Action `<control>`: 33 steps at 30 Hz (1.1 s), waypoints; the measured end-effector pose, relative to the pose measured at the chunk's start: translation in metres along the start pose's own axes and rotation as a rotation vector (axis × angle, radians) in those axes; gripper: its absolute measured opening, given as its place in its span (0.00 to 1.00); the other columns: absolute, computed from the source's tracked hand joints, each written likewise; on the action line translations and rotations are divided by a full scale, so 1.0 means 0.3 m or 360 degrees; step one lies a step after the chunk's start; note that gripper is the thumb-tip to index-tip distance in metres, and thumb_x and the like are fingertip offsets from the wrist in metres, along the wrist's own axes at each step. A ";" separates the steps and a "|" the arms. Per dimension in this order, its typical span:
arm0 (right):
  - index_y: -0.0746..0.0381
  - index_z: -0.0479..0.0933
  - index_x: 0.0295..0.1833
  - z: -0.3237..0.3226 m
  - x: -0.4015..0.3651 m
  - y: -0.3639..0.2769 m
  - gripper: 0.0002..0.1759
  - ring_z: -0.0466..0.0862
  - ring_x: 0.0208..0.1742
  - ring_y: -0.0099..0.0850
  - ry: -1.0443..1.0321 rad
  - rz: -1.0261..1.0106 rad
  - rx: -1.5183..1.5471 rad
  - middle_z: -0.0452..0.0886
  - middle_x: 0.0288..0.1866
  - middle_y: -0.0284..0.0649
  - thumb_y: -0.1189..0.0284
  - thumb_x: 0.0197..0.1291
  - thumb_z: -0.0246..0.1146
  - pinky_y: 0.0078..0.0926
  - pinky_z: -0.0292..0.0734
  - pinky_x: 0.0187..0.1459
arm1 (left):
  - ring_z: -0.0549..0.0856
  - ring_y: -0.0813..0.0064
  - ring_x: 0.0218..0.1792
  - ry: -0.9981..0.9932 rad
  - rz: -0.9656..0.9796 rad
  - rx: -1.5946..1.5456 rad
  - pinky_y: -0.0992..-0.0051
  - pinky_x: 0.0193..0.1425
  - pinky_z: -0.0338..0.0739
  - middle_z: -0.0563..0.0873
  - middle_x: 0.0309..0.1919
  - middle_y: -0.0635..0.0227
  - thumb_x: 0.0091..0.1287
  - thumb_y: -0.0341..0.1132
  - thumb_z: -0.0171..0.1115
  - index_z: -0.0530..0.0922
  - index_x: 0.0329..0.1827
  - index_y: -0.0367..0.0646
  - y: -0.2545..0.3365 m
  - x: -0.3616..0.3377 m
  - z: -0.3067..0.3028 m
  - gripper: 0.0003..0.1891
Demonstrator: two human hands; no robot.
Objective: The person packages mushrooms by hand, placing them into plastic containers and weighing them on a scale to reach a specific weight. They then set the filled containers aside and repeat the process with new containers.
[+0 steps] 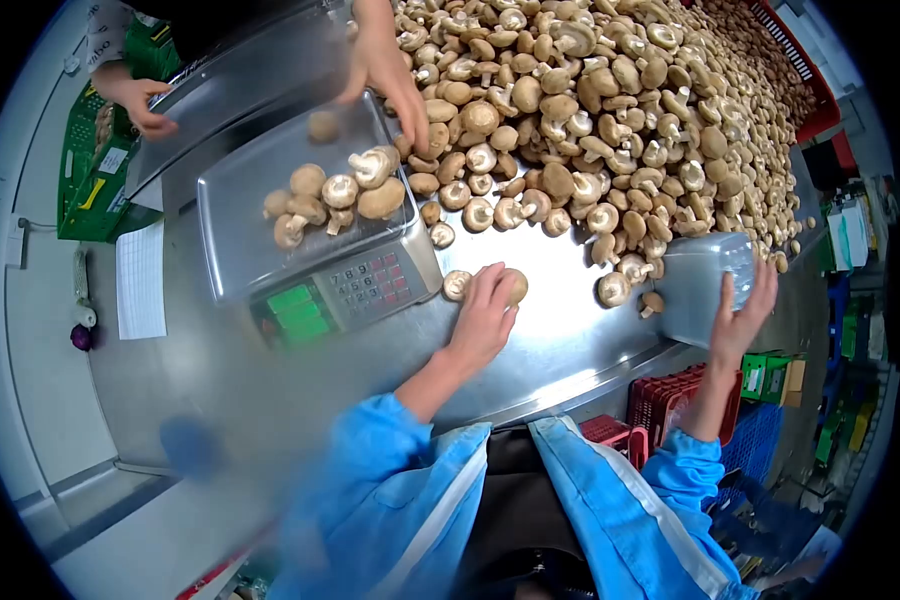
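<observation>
My left hand (pixel 484 318) is over the steel table with its fingers curled on a brown-capped mushroom (pixel 516 287). Another mushroom (pixel 457 286) lies beside its fingertips, stem side up. At the right, my right hand (pixel 745 312) grips the end of a clear plastic container (pixel 692 290), which looks like several nested together and lies on its side against the pile. The large mushroom pile (pixel 610 120) spreads across the back of the table. To the left, a digital scale (pixel 370 285) bears a clear tray (pixel 232 262) with several mushrooms in it.
Across the table, a co-worker's hand (pixel 390 80) reaches beside the tray, and their other hand (pixel 145 105) is near a clear lid-like sheet (pixel 260 80). A paper sheet (pixel 142 280) lies at the left. Red crates (pixel 660 400) stand below the table's front edge.
</observation>
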State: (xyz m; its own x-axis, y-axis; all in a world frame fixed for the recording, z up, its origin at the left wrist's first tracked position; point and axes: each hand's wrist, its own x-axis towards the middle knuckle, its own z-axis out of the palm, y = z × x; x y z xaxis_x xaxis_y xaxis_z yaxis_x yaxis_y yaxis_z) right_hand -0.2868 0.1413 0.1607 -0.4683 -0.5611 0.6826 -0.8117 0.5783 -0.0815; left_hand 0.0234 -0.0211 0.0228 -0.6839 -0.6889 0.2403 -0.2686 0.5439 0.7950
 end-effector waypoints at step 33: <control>0.66 0.59 0.75 -0.145 -0.357 -0.061 0.36 0.87 0.43 0.33 -0.1989 0.2214 0.2737 0.84 0.49 0.47 0.57 0.70 0.58 0.32 0.81 0.50 | 0.85 0.71 0.28 -0.0762 -0.1068 -0.0988 0.80 0.25 0.78 0.83 0.45 0.52 0.74 0.27 0.52 0.69 0.57 0.36 0.246 0.049 0.028 0.11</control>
State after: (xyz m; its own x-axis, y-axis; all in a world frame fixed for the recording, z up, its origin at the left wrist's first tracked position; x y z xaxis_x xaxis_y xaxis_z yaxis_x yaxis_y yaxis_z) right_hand -0.2066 0.2163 0.1206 -0.0965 -0.7439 -0.6613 0.7786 0.3575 -0.5158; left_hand -0.0121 0.0129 0.0802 -0.7574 -0.4226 -0.4978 -0.3898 -0.3190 0.8639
